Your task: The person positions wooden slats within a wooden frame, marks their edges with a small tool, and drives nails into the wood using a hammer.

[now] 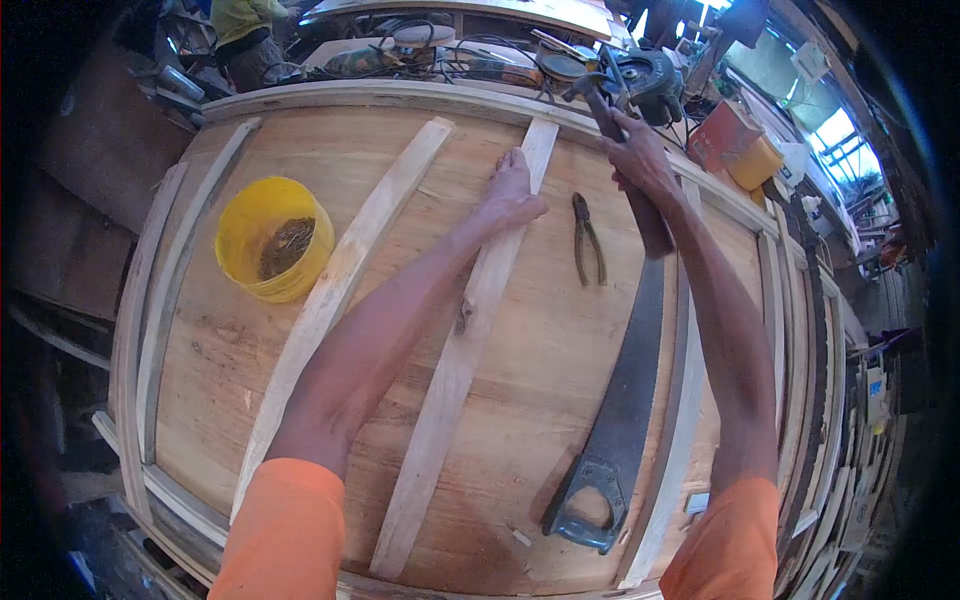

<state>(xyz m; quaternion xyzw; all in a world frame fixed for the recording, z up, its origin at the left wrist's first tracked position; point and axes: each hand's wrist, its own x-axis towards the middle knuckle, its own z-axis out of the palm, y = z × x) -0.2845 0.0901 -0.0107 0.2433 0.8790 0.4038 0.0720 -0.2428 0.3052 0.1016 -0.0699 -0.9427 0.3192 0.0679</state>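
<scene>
My right hand [645, 160] is wrapped round the handle of a hammer [605, 112], raised over the right part of the panel with its head toward the far edge. My left hand [510, 195] rests on the far part of a wooden batten [455, 365], its fingers curled over it; whether a nail is between them cannot be seen. Between my hands lies a pair of pliers [588, 240]. A handsaw [625, 400] lies on the panel below my right hand, handle toward me. The wooden panel [540, 330] lies flat under everything.
A yellow bucket [275, 240] holding what look like nails stands at the left, beside another batten [340, 270]. Beyond the far frame edge are power tools [645, 85] and cables. A box [725, 135] stands far right. Another person [250, 40] is at the upper left.
</scene>
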